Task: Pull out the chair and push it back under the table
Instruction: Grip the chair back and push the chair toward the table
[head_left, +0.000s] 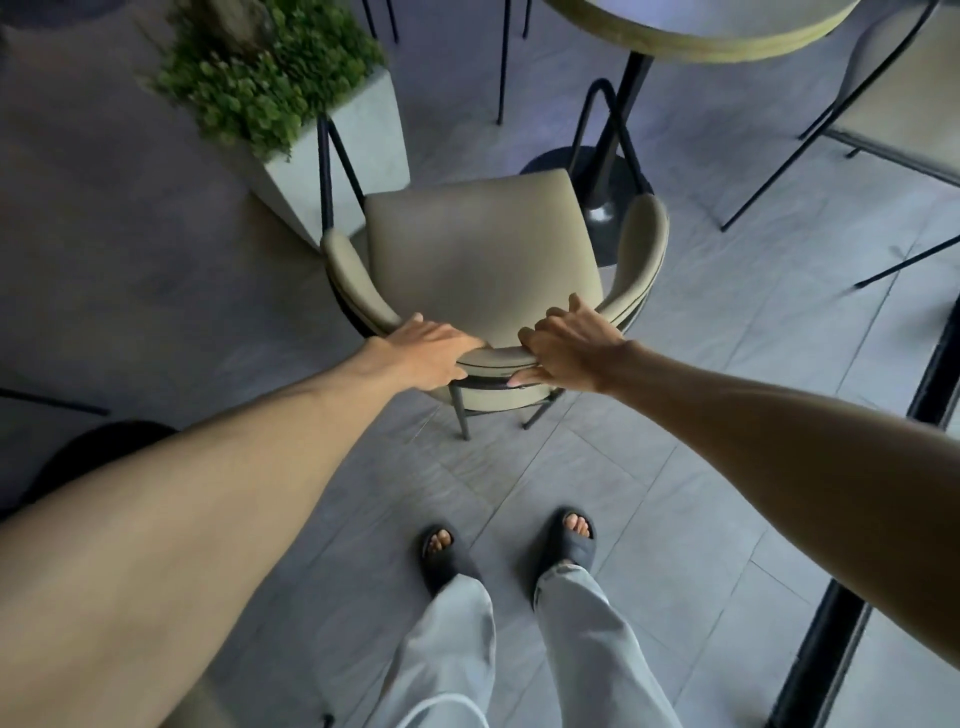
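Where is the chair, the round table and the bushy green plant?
chair (483, 249): head view, middle of the seat cushion.
round table (691, 39): head view, front rim of the top.
plant (270, 73): head view, middle of the green leaves.

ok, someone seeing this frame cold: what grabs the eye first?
Two bare forearms sweep in from the bottom corners, with the left hand and right hand both on the curved top of the beige chair at centre. The chair stands clear of the round table at the top edge, its seat fully in view. A leafy planter sits upper left, and sandalled feet stand below.
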